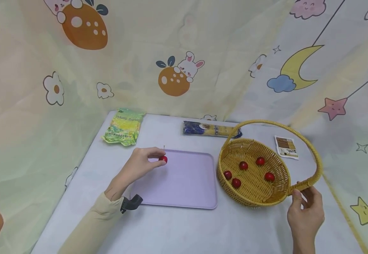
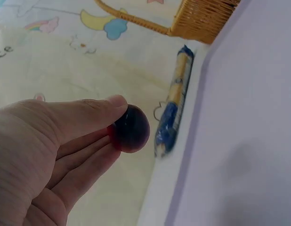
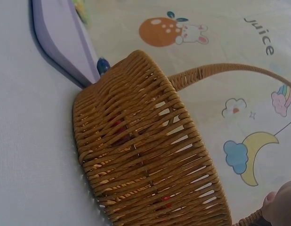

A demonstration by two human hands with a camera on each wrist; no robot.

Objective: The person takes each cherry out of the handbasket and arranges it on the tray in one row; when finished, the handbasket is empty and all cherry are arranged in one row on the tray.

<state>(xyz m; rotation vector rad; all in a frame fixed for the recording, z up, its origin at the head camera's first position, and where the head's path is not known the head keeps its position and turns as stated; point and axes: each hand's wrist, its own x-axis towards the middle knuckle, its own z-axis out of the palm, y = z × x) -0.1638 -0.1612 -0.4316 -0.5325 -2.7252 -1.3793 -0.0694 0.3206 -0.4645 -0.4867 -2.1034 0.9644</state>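
The left hand (image 1: 142, 162) pinches one red cherry (image 1: 163, 159); below and right of that pinch lies the lilac tray (image 1: 187, 180). The right hand (image 1: 306, 209) grips the wicker basket (image 1: 244, 200) at the handle's base, five cherries (image 1: 243, 165) lying leftward of this grip. Assessment: light pressure should avoid bruising; low release should limit rolling; the basket is best kept level.

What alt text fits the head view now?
Left hand pinches a red cherry over a lilac tray; right hand grips the handle of a wicker basket holding five cherries. Farther back lie a green-yellow packet, blue-gold packet and brown-white sachet.
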